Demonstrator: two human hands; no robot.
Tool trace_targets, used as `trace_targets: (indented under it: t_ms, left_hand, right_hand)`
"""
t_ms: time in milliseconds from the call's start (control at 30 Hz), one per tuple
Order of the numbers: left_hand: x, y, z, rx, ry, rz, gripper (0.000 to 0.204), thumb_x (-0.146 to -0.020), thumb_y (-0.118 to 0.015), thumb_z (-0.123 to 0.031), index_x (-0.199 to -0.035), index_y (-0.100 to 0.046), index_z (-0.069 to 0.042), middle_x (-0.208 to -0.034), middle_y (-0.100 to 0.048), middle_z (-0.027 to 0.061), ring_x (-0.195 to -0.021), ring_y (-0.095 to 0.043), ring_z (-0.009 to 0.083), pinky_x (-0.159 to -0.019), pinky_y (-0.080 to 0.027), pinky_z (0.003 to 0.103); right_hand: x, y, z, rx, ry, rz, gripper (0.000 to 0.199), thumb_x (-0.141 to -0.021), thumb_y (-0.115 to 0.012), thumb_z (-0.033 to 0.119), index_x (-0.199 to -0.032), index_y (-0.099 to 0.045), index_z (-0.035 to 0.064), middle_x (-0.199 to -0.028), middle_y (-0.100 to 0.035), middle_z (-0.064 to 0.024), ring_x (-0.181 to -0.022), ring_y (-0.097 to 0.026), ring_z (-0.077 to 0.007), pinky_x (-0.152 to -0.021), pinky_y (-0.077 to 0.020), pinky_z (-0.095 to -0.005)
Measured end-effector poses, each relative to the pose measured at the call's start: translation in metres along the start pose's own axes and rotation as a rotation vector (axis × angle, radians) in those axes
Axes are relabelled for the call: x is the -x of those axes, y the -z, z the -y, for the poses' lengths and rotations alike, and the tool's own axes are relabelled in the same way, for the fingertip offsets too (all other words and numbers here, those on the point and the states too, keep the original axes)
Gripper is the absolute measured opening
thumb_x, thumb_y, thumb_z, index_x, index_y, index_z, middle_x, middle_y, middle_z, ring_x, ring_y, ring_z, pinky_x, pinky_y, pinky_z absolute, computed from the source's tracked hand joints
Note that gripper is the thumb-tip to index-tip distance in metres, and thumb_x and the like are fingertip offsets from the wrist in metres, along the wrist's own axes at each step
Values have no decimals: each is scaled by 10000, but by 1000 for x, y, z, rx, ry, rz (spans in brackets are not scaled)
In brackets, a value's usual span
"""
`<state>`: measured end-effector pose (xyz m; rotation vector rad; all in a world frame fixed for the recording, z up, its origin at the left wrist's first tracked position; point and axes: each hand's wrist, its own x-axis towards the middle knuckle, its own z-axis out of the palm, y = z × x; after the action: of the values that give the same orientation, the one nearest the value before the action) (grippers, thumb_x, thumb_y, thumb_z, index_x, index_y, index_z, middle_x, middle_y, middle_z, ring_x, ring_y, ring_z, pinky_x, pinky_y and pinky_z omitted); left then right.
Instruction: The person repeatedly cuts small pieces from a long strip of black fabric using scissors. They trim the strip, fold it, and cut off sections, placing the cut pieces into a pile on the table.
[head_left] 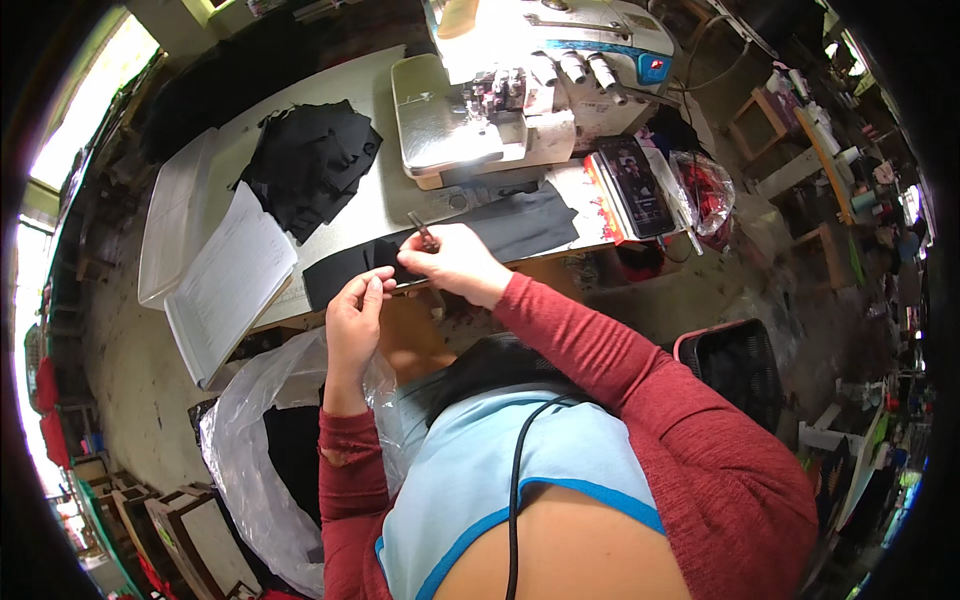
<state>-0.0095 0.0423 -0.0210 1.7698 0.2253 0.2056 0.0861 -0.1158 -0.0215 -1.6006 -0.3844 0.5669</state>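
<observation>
The right hand (455, 262) is closed around a small pair of snips (424, 235), whose dark tip sticks up and away from the fingers, toward the machine. The left hand (355, 315) pinches the near edge of a black fabric strip (500, 228) between thumb and fingertips, just beside the right hand. Both hands meet over the front edge of the table (340, 100), wrists in red sleeves.

The strip lies flat along that front edge, running from below the left hand's reach rightward to a wider end in front of the sewing machine (530, 85). The machine, white with a metal bed, stands at the far middle of the table, brightly lit, well beyond the hands.

To the left of the strip lies an open ledger (235, 280), tilted over the table's corner, with a white tray (175, 215) touching its far side. Behind the ledger sits a loose pile of black pieces (310, 160), apart from the strip.

On the right end of the table a phone (635, 185) lies face up on a printed paper, with a clear bag (705, 190) holding something red just beside it, at the table's edge.

Below the left forearm a large clear plastic sack (250, 450) hangs open, dark cloth inside. A dark basket with a pink rim (735, 365) stands on the floor to the person's right. A black cord (515, 490) runs down the person's light blue top.
</observation>
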Motion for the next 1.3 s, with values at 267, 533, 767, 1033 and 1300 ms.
trace_targets:
  t_ms: [267,533,767,1033,1300]
  left_hand:
    - [-6,6,5,-245,-21,-14,192,-944,-510,-123,-1019,-636,0,-933,-641,31,-851,-590,84,-730,-458,209]
    - [-18,-33,-10,-505,-45,-35,146,-875,-601,-136,-921,-659,-10,-789,-627,44,-652,-524,88,-609,-434,229]
    - [-31,-54,3,-738,-156,-113,221,-844,-616,-230,-790,-648,-18,-720,-618,128,-641,-605,248,-613,-469,339]
    - [-45,-73,10,-937,-140,-182,332,-799,-659,-377,-741,-657,-50,-717,-639,112,-675,-632,266,-649,-499,364]
    - [-35,-69,-20,-637,14,-149,287,-796,-671,-291,-712,-629,-19,-638,-629,113,-597,-618,243,-600,-479,332]
  right_hand:
    - [45,158,-38,483,-39,-354,143,-768,-634,161,-751,-606,22,-655,-550,8,-607,-493,-81,-587,-433,-267]
    - [42,177,-43,610,-10,-382,397,-787,-646,139,-1153,-561,10,-749,-527,-2,-663,-498,-86,-585,-461,-250]
    - [37,176,-41,840,78,-439,252,-709,-641,169,-894,-624,-1,-815,-605,-159,-741,-587,-293,-721,-486,-356]
    - [32,178,-35,1063,132,-365,340,-773,-641,211,-1030,-619,-11,-913,-627,-200,-851,-604,-338,-783,-478,-390]
    - [34,174,-40,975,66,-395,246,-753,-661,233,-813,-651,-5,-817,-626,-199,-817,-594,-333,-765,-475,-401]
